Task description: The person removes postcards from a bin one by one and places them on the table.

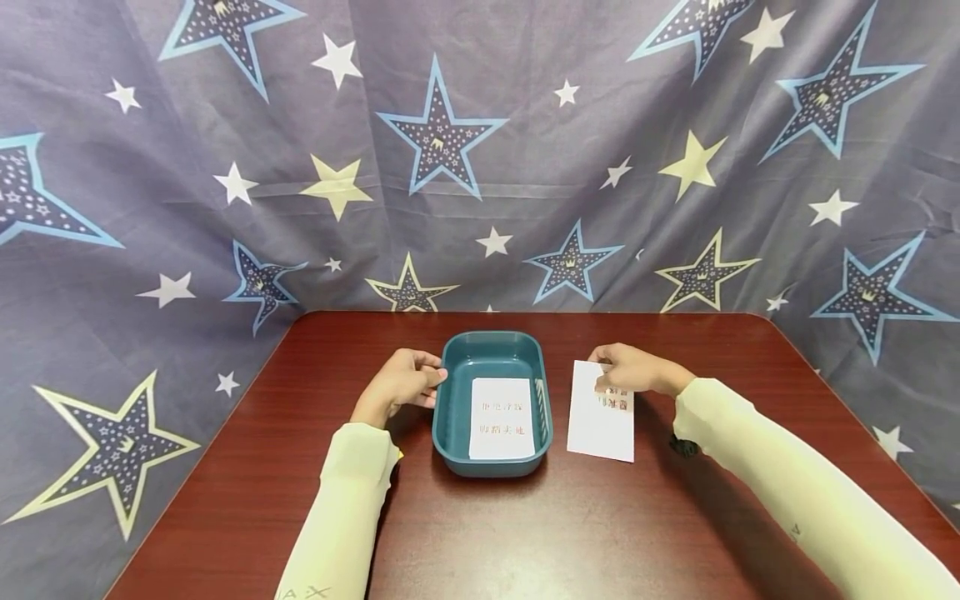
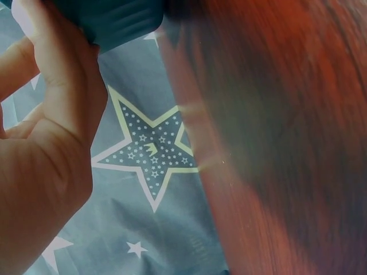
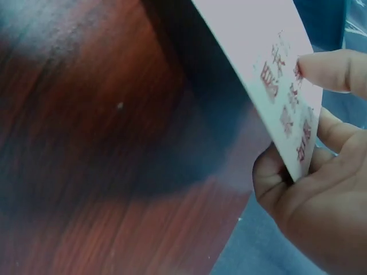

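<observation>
A teal plastic tray (image 1: 439,417) stands on the table with a white card (image 1: 501,408) lying in it, printed with two lines of characters. At the tray's left rim is my left hand (image 1: 401,385), which grips the edge with thumb and fingers. In the left wrist view, that hand (image 2: 54,109) reaches up to the tray's outer wall (image 2: 126,20). My right hand (image 1: 630,369) pinches a second white card (image 1: 600,425) to the right of the tray. The right wrist view shows this card (image 3: 252,51) held tilted above the table, thumb on its printed face and fingers behind.
The dark red wooden table (image 1: 495,533) carries the tray near its middle. A grey curtain (image 1: 465,233) with star prints hangs behind and along both sides. Pale sleeves (image 1: 341,508) cover both forearms.
</observation>
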